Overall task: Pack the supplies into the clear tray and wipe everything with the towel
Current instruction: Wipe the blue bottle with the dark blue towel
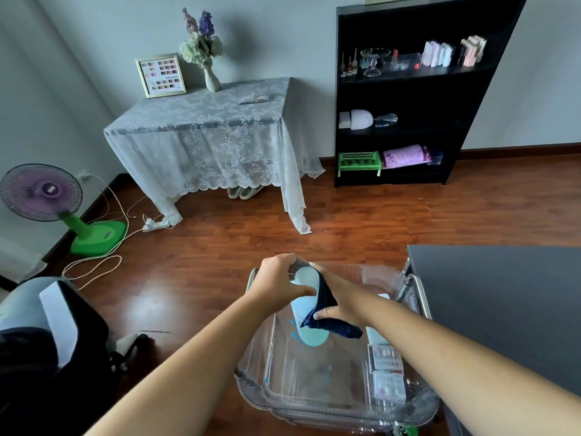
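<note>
A pale blue bottle (pixel 306 306) is held tilted over the clear tray (pixel 418 401), its rounded end pointing down into it. My left hand (pixel 279 276) grips the bottle's upper end. My right hand (pixel 338 302) presses a dark blue towel (pixel 327 313) against the bottle's right side, and the cloth hangs below my fingers. Along the tray's right wall lie small clear boxes of supplies (pixel 388 372).
The tray rests on a metal-framed cart (pixel 421 291) beside a dark table (pixel 503 303) on the right. A black shelf unit (pixel 408 89) stands at the far wall, a lace-covered table (pixel 204 127) to its left. A green fan (pixel 44 196) and floor cables are at left.
</note>
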The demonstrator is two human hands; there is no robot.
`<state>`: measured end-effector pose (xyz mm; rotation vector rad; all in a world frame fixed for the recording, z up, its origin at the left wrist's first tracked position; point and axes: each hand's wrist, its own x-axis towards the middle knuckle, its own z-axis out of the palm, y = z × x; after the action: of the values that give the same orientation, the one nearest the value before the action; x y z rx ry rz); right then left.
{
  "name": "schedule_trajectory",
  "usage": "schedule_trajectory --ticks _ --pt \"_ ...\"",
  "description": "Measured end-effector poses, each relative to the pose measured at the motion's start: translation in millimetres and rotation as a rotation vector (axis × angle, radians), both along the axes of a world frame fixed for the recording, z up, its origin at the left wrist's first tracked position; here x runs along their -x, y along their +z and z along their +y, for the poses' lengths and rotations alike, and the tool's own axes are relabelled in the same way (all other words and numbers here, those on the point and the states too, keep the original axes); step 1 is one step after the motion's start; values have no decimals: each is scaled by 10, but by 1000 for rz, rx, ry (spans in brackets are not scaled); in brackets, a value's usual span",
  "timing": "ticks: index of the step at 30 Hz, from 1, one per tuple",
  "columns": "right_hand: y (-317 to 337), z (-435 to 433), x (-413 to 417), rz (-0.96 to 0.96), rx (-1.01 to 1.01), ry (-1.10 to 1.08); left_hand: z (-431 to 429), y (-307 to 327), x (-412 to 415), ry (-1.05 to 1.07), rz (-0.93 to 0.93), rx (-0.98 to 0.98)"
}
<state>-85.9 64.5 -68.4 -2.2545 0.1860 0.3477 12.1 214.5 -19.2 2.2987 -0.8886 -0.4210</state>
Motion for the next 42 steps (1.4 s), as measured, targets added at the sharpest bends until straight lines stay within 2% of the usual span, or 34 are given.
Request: schedule_trajectory --ticks 4,9,13,15,17,20,22,24,29,37,42 --pt "51 -71 -50 43 16 21 14 0 -27 -29 -6 5" --pt "-59 142 178 -128 -86 -154 18 -69 78 35 -37 82" --pt "-218 375 315 -237 143 -313 21 -85 127 82 -53 109" --pt "-227 391 338 -265 72 -342 28 -99 162 118 -50 128" --pt "-151 267 296 -189 -22 -297 27 -103 180 127 -42 125" --pt "16 27 125 -16 47 -122 16 -85 182 100 -46 93" --pt "78 -14 35 39 87 -98 10 -86 168 106 -59 89" --pt "56 42 46 19 110 -138 9 -87 155 120 -69 82" --pt "-98 261 333 -225 141 -279 4 -107 154 87 -83 73" --pt "-21 270 243 -183 160 -199 47 -76 4 -49 -51 47" --pt "-108 267 268 -179 153 -200 109 -163 36 -16 -5 119"
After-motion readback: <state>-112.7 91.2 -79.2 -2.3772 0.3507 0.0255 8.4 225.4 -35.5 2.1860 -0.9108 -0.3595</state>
